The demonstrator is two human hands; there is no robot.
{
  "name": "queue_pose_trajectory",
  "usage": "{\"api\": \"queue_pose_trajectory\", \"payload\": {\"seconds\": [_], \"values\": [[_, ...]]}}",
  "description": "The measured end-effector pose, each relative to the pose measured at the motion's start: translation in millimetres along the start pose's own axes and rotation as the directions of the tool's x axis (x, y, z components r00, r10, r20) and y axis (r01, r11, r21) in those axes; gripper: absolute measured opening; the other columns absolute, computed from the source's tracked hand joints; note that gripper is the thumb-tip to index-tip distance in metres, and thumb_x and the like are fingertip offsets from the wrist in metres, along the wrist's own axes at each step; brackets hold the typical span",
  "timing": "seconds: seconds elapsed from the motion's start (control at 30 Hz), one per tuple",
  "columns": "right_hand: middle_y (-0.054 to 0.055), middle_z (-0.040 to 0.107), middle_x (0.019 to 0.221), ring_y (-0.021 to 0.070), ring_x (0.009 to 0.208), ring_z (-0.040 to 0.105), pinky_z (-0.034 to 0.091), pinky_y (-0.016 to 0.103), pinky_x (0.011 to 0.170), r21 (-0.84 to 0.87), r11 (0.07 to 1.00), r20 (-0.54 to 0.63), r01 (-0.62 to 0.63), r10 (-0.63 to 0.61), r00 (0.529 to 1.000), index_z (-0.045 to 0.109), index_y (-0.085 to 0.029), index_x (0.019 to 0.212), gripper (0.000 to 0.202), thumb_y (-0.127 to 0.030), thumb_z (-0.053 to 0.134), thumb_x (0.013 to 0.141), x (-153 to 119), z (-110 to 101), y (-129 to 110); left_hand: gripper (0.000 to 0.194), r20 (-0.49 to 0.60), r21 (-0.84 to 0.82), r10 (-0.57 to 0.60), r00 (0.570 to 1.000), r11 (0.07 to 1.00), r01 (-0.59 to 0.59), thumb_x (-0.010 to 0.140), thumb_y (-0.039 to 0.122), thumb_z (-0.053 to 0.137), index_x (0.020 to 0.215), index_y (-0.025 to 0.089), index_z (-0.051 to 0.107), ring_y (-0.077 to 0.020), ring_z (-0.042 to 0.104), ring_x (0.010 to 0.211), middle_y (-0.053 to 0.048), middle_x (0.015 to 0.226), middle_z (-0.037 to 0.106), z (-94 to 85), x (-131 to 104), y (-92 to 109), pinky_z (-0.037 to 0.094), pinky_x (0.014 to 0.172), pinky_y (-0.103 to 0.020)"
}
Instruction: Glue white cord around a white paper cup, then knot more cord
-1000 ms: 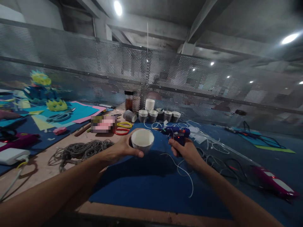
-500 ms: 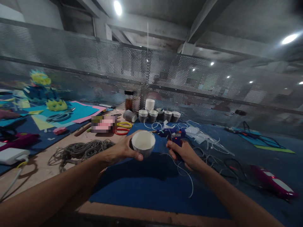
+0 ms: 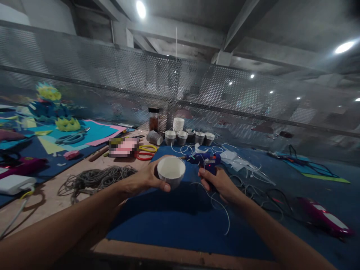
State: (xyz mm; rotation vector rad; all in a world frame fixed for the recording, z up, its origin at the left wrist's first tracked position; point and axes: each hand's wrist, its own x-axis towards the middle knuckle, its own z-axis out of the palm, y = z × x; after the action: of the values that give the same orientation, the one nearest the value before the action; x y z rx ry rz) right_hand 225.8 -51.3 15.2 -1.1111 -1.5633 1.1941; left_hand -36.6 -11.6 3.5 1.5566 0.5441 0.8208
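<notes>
My left hand (image 3: 153, 176) is closed around a paper cup (image 3: 172, 171), white inside and grey outside, tilted so its open mouth faces me. In my right hand (image 3: 215, 180) is a blue glue gun (image 3: 206, 159), gripped by its handle, with a small red light glowing on its body. The gun's nozzle points left, towards the cup's far rim; whether it touches the rim I cannot tell. Below both hands lies a dark blue mat (image 3: 174, 221). A loose white string (image 3: 227, 217) curls on it under the glue gun.
Several grey-wrapped cups (image 3: 182, 138) stand at the back beside a jar (image 3: 153, 120). Coiled grey cord (image 3: 98, 178) and red-and-yellow-handled scissors (image 3: 146, 153) lie left. Clear plastic scraps (image 3: 236, 159) and cables are right, near a magenta device (image 3: 326, 217). Coloured paper (image 3: 98, 131) lies far left.
Almost nothing differs. The cup and both hands keep nearly the same place, with only a very slight shift of the whole view.
</notes>
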Motion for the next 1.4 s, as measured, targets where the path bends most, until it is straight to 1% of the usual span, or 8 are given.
{"api": "queue_pose_trajectory", "payload": {"seconds": [0.1,0.27,0.43,0.7,0.9,1.1,1.3,1.4], "values": [[-0.004,0.049,0.048,0.0086,0.043,0.043,0.033,0.022,0.046,-0.036,0.999,0.007,-0.004,0.004,1.000,0.060,-0.017,0.072,0.042,-0.057,0.062,0.084,-1.2,-1.6,-1.9,0.096,-0.006,-0.002,-0.010,1.000,1.000,0.010,0.054,0.018,0.088,0.139,0.021,0.042,-0.0244,0.056,0.106,-0.009,0.121,0.062,0.4,0.0,0.6,0.043,0.088,-0.031],[-0.001,0.051,0.050,0.0091,0.047,0.047,0.038,0.023,0.053,-0.197,0.979,0.050,0.048,-0.038,0.998,0.052,-0.017,0.053,0.053,-0.057,0.056,0.089,-3.1,-5.5,-7.0,0.094,-0.004,-0.010,-0.021,1.000,1.000,0.021,0.055,0.018,0.088,0.138,0.022,0.044,-0.0249,0.056,0.108,-0.009,0.122,0.062,0.8,-1.1,1.7,0.043,0.088,-0.032],[-0.001,0.055,0.049,0.0108,0.049,0.051,0.041,0.025,0.058,-0.326,0.940,0.024,0.104,-0.102,0.995,0.055,-0.018,0.053,0.051,-0.055,0.056,0.090,-1.0,-8.7,-6.2,0.094,-0.009,-0.006,-0.030,0.999,1.000,0.030,0.054,0.020,0.088,0.137,0.022,0.045,-0.0257,0.056,0.108,-0.009,0.120,0.063,0.8,-1.3,2.2,0.043,0.087,-0.032],[0.001,0.061,0.053,0.0145,0.057,0.057,0.044,0.029,0.068,-0.493,0.870,-0.058,0.027,-0.064,0.996,0.057,-0.020,0.052,0.051,-0.059,0.059,0.085,-4.1,-13.8,-7.3,0.086,-0.013,0.023,-0.046,0.999,0.999,0.046,0.054,0.023,0.088,0.131,0.019,0.051,-0.0275,0.055,0.114,-0.010,0.122,0.064,1.7,-1.3,7.0,0.044,0.089,-0.032],[0.000,0.061,0.054,0.0130,0.053,0.053,0.041,0.027,0.058,-0.468,0.883,-0.091,0.007,-0.056,0.994,0.061,-0.020,0.059,0.044,-0.058,0.064,0.081,-4.2,-14.8,-3.5,0.080,-0.052,0.086,-0.041,0.998,0.995,0.045,0.055,0.025,0.088,0.127,0.019,0.055,-0.0293,0.055,0.115,-0.010,0.122,0.064,0.0,-1.7,8.6,0.045,0.089,-0.032],[-0.001,0.059,0.053,0.0103,0.047,0.047,0.035,0.025,0.048,-0.367,0.930,-0.047,0.002,-0.021,0.999,0.061,-0.019,0.064,0.040,-0.055,0.067,0.080,-4.8,-13.8,-5.7,0.079,-0.056,0.112,-0.039,0.998,0.993,0.045,0.055,0.024,0.088,0.126,0.019,0.055,-0.0290,0.057,0.114,-0.009,0.122,0.065,-2.0,-1.5,7.4,0.045,0.090,-0.032],[-0.002,0.057,0.053,0.0108,0.048,0.049,0.038,0.025,0.049,-0.341,0.940,-0.032,0.017,-0.030,0.999,0.065,-0.018,0.073,0.034,-0.051,0.069,0.080,-6.3,-11.7,-8.8,0.079,-0.052,0.126,-0.038,0.998,0.991,0.044,0.055,0.023,0.088,0.126,0.021,0.054,-0.0261,0.058,0.109,-0.008,0.120,0.065,-2.3,-1.6,7.8,0.046,0.082,-0.028],[-0.002,0.057,0.052,0.0111,0.048,0.050,0.039,0.025,0.050,-0.331,0.943,-0.027,0.028,-0.039,0.999,0.066,-0.018,0.076,0.032,-0.049,0.070,0.080,-6.7,-10.9,-9.8,0.077,-0.045,0.125,-0.038,0.998,0.991,0.043,0.055,0.023,0.088,0.125,0.021,0.055,-0.0254,0.058,0.108,-0.007,0.119,0.065,-2.3,-1.4,8.0,0.046,0.083,-0.028]]}}
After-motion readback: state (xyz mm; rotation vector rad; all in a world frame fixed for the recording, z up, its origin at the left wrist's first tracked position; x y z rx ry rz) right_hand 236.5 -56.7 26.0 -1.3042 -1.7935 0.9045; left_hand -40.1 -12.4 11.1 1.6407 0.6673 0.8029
